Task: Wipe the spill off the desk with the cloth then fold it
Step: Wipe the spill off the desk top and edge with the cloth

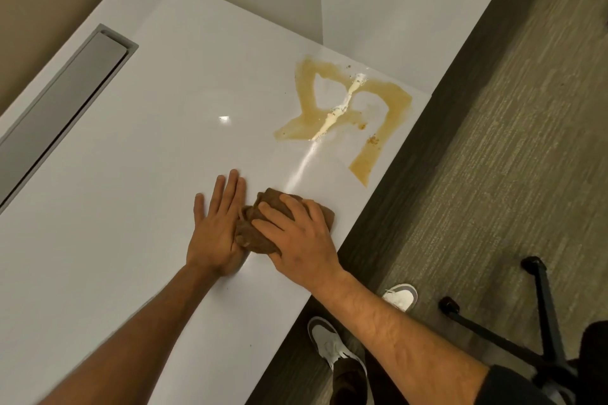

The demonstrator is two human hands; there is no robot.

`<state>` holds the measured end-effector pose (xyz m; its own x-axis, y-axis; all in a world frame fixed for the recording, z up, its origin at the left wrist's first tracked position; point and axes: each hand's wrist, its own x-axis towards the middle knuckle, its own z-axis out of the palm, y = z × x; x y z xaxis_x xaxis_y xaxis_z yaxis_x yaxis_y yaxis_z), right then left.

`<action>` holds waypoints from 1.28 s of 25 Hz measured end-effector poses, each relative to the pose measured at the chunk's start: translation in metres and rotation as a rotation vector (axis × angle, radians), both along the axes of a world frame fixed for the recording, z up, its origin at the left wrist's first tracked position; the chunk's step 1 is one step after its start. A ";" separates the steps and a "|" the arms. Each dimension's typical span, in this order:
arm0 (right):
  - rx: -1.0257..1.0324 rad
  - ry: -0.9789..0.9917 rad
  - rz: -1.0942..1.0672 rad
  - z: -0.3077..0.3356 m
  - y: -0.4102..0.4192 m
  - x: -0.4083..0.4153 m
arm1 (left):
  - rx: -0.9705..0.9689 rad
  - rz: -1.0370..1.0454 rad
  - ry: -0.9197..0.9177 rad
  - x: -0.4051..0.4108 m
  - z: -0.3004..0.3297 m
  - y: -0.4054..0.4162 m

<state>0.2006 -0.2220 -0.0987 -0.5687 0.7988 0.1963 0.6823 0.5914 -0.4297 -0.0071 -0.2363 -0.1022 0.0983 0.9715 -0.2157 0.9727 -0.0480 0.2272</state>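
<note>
A brown cloth [255, 232], bunched up, lies on the white desk [138, 174] near its front edge. My right hand [297, 237] presses down on top of the cloth with its fingers curled over it. My left hand [215, 223] lies flat on the desk, palm down and fingers together, touching the cloth's left side. A yellow-brown spill [388, 122] with a white streak through its middle spreads over the desk beyond the cloth, to the right, close to the desk edge. A faint wet streak runs from the spill toward the cloth.
A grey cable tray cover [65, 99] is set into the desk at the left. A white partition [394, 10] stands behind the spill. On the carpet to the right are my white shoes [332, 342] and a black chair base [539, 322].
</note>
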 end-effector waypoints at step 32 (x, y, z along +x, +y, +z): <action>-0.121 -0.317 -0.280 0.017 0.033 0.011 | 0.022 0.037 0.004 -0.001 -0.008 0.001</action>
<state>0.2116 -0.1890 -0.0821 -0.3443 0.9371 -0.0579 0.9184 0.3233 -0.2281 -0.0083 -0.2352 -0.1099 0.0617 0.9789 -0.1947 0.9748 -0.0172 0.2225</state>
